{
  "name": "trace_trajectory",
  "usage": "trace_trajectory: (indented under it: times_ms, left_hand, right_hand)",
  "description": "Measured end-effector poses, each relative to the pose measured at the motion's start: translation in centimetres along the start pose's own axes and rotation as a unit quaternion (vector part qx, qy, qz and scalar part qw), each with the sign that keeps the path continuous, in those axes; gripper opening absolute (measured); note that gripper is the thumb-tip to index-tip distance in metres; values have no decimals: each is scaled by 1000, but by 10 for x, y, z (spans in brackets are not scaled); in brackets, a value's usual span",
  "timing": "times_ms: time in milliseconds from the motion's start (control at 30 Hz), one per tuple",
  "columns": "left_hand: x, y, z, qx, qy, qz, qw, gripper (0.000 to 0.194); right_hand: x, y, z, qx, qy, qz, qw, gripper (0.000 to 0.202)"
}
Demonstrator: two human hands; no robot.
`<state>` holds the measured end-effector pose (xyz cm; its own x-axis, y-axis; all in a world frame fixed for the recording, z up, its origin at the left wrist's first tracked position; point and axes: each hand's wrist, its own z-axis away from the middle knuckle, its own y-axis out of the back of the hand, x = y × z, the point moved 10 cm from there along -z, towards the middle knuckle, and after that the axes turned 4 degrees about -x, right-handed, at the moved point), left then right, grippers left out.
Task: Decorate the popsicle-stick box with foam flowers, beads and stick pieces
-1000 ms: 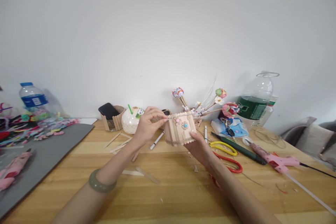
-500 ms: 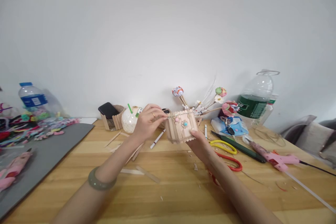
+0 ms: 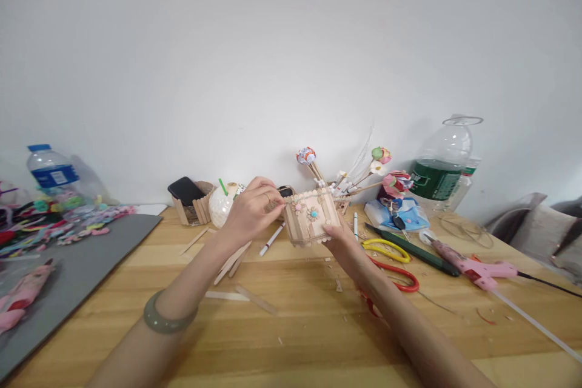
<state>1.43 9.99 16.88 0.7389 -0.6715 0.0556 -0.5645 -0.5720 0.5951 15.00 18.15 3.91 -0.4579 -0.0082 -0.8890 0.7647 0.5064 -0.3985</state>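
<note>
A small container of pale wooden sticks (image 3: 302, 227) is held above the table, tilted, with a pink and a blue flower decoration on its side and a scalloped trim along its edges. My right hand (image 3: 339, 236) grips its lower right side, the thumb on the front. At its upper left edge, the thumb and forefinger of my left hand (image 3: 254, 206) are pinched together on what looks like a thin string along the rim. The far side of the container is hidden.
Loose sticks (image 3: 257, 300) and a marker (image 3: 273, 239) lie on the wooden table (image 3: 204, 339). Rightward are scissors (image 3: 395, 279), a green cutter (image 3: 416, 251), a pink glue gun (image 3: 477, 264) and a large bottle (image 3: 439, 176). Behind stands a stick holder with a phone (image 3: 186, 191).
The container has shifted slightly left and turned a little in my right hand. My left hand has moved slightly left with it, still pinching at the rim.
</note>
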Motion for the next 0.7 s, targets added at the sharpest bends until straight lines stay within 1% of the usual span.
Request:
trace_trajectory:
  times_ms: [267, 500, 700]
  left_hand:
    - [0, -7, 1, -30, -12, 15, 999, 13]
    - [-2, -7, 1, -25, -10, 16, 999, 12]
    - [-4, -6, 2, -17, -8, 20, 1000, 11]
  right_hand:
    - [0, 8, -1, 16, -1, 10, 1000, 64]
    - [0, 6, -1, 15, 2, 11, 1000, 64]
    - [2, 6, 0, 13, 1, 15, 1000, 59]
